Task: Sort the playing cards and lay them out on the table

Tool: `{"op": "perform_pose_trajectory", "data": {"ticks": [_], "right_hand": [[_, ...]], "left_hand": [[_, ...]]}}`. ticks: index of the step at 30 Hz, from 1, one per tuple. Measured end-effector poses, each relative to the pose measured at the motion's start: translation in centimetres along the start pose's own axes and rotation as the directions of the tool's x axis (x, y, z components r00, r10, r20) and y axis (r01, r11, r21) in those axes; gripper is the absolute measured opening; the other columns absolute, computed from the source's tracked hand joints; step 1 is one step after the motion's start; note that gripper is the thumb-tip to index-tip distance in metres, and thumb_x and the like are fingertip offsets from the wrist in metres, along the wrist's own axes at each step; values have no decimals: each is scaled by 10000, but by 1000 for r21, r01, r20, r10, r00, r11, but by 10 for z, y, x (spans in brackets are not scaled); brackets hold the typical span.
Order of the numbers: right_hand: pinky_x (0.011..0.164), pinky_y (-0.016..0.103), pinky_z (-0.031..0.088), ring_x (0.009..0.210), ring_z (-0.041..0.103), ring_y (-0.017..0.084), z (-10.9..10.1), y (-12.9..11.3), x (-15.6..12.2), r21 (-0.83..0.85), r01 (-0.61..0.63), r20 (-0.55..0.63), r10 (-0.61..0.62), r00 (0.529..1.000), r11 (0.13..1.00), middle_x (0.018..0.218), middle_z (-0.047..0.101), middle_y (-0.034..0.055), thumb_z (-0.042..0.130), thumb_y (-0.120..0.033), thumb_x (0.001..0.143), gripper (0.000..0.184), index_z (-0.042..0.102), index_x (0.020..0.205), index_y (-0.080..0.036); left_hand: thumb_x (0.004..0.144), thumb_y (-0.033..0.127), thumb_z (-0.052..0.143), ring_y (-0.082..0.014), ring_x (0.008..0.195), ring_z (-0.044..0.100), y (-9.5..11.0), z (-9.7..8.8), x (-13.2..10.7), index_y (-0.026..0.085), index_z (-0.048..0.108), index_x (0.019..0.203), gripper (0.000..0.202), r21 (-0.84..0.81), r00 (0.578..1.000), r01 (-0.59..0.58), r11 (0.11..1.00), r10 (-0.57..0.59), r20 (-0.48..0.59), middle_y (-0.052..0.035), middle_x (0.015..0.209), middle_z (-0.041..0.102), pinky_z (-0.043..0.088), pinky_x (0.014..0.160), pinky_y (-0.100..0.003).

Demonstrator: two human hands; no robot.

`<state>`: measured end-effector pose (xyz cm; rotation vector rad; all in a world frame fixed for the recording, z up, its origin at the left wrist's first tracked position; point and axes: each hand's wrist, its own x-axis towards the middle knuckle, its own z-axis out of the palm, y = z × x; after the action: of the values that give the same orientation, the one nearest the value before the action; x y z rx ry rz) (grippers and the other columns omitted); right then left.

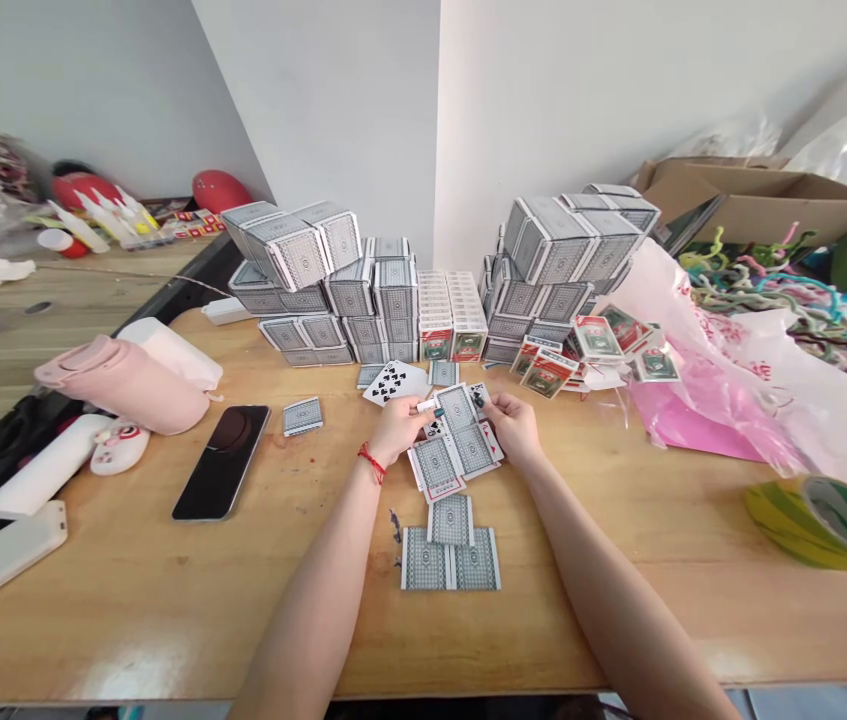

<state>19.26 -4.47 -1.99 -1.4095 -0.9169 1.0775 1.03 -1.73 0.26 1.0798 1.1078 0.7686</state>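
My left hand [395, 430], with a red string bracelet at its wrist, pinches the left side of a small group of playing cards [457, 408]. The group's right side is between the fingers of my right hand [514, 428]. Grey patterned backs face up on most of these cards, and a few white faces show at the edges. Just below the hands another face-down card [438, 470] overlaps the group. Nearer me, a single card [450, 519] lies over two cards [427, 560] set side by side. Beyond my left hand is a face-up spade card [397, 382].
Blocks built of cards [303, 250] stand at the back left, more blocks [554, 255] at the back right. Boxed decks [453, 310] are stacked between them. A phone [222, 462] and pink bottle [127, 385] lie left; yellow tape [783, 520] and plastic bags [723, 350] lie right.
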Motion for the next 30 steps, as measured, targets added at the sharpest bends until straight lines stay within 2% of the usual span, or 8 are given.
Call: {"op": "perform_pose_trajectory", "data": {"ticks": [4, 7, 12, 15, 18, 20, 26, 30], "right_hand": [[413, 238, 346, 442, 468, 121, 0, -2, -2, -9, -1, 26, 1, 1000, 1000, 524, 579, 0, 678, -548, 558, 383, 573, 625, -187], [404, 237, 340, 430, 466, 120, 1, -3, -2, -13, -7, 35, 8, 999, 1000, 510, 574, -8, 696, -526, 549, 372, 556, 602, -186], [520, 275, 444, 591, 584, 183, -1, -8, -2, 56, -36, 143, 27, 989, 998, 703, 665, 31, 737, -461, 533, 390, 619, 765, -171], [571, 298, 466, 641, 602, 204, -2, -9, -3, 82, -81, 213, 61, 975, 993, 741, 674, 46, 746, -444, 528, 390, 631, 773, -162], [554, 287, 451, 601, 587, 185, -2, -8, -3, 64, -64, 151, 54, 987, 996, 702, 665, 36, 738, -459, 530, 378, 623, 729, -159], [567, 282, 443, 604, 582, 175, -1, -6, -2, 43, -34, 111, 29, 993, 999, 710, 663, 32, 726, -468, 542, 379, 611, 734, -162], [613, 265, 416, 664, 560, 167, -2, -6, 0, -29, 77, 96, -74, 993, 997, 739, 639, 12, 656, -490, 618, 347, 562, 770, -192], [563, 255, 387, 609, 532, 157, -2, -8, -2, -38, 63, 105, -59, 993, 997, 679, 614, -2, 639, -500, 625, 337, 546, 733, -196]], "left_hand": [[606, 248, 665, -115, 539, 560, -2, -2, 2, 125, 593, 711, 178, 52, 999, -23, 998, 24, -23, 0, 599, 605, 396, 456, -187], [597, 224, 663, -119, 543, 566, -1, 0, 2, 128, 593, 707, 162, 13, 1000, -5, 1000, 5, -11, 4, 598, 606, 418, 475, -200], [598, 194, 672, -113, 550, 572, 2, 3, 1, 124, 597, 726, 163, -88, 1000, 26, 996, -25, 9, 7, 620, 609, 470, 515, -228], [613, 191, 678, -109, 576, 589, 4, -3, 0, 116, 619, 765, 180, -130, 997, 52, 990, -45, 56, -15, 683, 639, 485, 536, -226], [642, 220, 676, -133, 675, 630, 7, -14, -2, 114, 641, 840, 227, -207, 985, 87, 975, -53, 167, -50, 750, 669, 511, 630, -245], [636, 224, 691, -145, 707, 641, 8, -17, -2, 112, 646, 853, 249, -228, 978, 98, 969, -52, 202, -62, 764, 679, 517, 697, -271], [612, 238, 707, -146, 642, 640, 7, -6, -1, 110, 640, 731, 187, -133, 990, 65, 989, -48, 129, -40, 692, 678, 517, 685, -289], [606, 231, 697, -141, 618, 632, 5, 0, -1, 120, 622, 688, 156, -122, 996, 42, 992, -32, 78, -20, 654, 665, 515, 663, -292]]}}
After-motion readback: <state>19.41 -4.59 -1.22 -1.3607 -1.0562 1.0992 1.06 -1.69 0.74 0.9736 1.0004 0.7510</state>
